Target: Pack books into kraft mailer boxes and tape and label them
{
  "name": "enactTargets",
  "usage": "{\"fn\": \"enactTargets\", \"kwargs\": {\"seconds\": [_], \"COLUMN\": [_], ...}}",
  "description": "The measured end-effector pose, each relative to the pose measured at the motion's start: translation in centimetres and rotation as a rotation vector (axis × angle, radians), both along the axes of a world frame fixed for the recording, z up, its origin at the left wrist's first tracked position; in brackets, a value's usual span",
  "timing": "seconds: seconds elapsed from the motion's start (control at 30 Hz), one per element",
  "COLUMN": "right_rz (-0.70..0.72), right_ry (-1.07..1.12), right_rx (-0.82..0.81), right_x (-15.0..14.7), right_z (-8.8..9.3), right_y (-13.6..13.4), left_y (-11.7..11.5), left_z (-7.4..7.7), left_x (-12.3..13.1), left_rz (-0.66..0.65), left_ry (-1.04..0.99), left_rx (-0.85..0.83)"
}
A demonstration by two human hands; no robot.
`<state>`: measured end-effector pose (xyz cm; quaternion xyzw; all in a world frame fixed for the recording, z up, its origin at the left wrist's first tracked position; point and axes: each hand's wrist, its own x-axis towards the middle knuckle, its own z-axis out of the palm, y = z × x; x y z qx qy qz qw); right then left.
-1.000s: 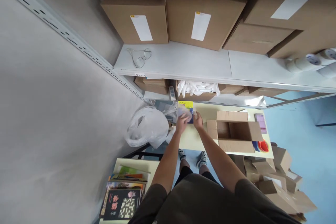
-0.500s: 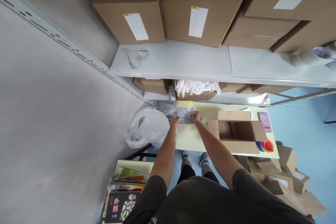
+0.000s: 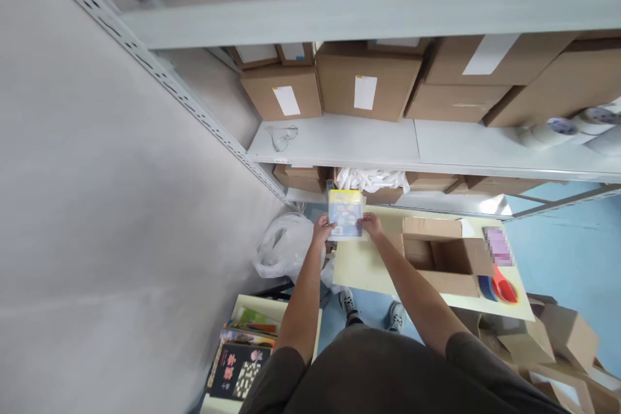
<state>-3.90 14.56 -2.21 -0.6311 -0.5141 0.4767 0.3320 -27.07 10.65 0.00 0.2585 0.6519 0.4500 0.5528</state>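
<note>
Between my hands is a thin blue book [image 3: 345, 213] with a yellow strip along its far edge. It is held up above the left end of the pale yellow table [image 3: 359, 265], and what looks like clear plastic shows around its edges. My left hand [image 3: 323, 231] grips its left side near the bottom corner, thumb on top. At its right edge, my right hand [image 3: 371, 225] pinches the lower corner. An open cardboard box [image 3: 439, 281] stands on the table to the right of my right hand.
Shelves with cardboard boxes [image 3: 369, 94] and tape rolls [image 3: 553, 130] rise ahead. Glasses [image 3: 284, 137] lie on one shelf. A white plastic bag [image 3: 286, 246] hangs left. Stacked books [image 3: 237, 369] sit lower left. A red tape dispenser [image 3: 504, 288] is right, with cartons [image 3: 565, 330] below.
The book has come up nearer to me and is now tilted more toward my view, still in both hands. My view has shifted, bringing a higher shelf into sight.
</note>
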Motion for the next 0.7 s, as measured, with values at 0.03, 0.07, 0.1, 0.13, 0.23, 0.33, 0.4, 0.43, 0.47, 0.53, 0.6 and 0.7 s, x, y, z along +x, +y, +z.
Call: {"fn": "enactTargets", "kwargs": {"seconds": [0.03,0.07,0.1,0.13,0.23,0.33,0.4,0.43,0.47,0.53,0.6,0.7], "right_rz": [-0.024,-0.045,-0.061,-0.071,-0.091,-0.127,-0.145,-0.143,-0.137,-0.090,-0.006,0.160], "right_ry": [0.083,0.172,0.255,0.319,0.372,0.347,0.289,0.240,0.180,0.031,-0.129,-0.319], "right_rx": [0.000,-0.003,0.000,0.009,0.062,0.094,0.104,0.107,0.113,0.120,0.124,0.125], "right_x": [0.6,1.5,2.5,3.7,8.6,15.3,20.2,22.7,25.1,29.3,32.4,34.4], "right_z": [1.4,2.7,4.0,5.2,8.2,9.8,10.4,10.7,11.0,11.6,12.4,13.4], "right_y": [-0.2,-0.4,-0.6,-0.9,-2.0,-3.4,-4.4,-4.8,-5.1,-5.2,-4.4,-2.2], "left_y": [-0.2,-0.4,-0.7,-1.0,-1.8,-3.0,-4.0,-4.6,-5.3,-7.0,-8.9,-12.0], "left_z": [1.4,2.8,4.1,5.3,8.0,9.4,9.8,9.8,9.7,9.3,8.8,7.9], "left_x": [0.2,0.5,1.1,2.0,6.2,12.2,16.6,18.8,21.0,25.2,29.1,34.0], "left_rz": [-0.018,-0.034,-0.050,-0.064,-0.117,-0.201,-0.261,-0.287,-0.312,-0.368,-0.426,-0.455], "left_ry": [0.001,0.001,-0.004,-0.014,-0.064,-0.102,-0.126,-0.140,-0.153,-0.188,-0.246,-0.377], "left_rx": [0.021,0.042,0.062,0.078,0.116,0.144,0.131,0.113,0.092,0.037,-0.019,-0.091]}}
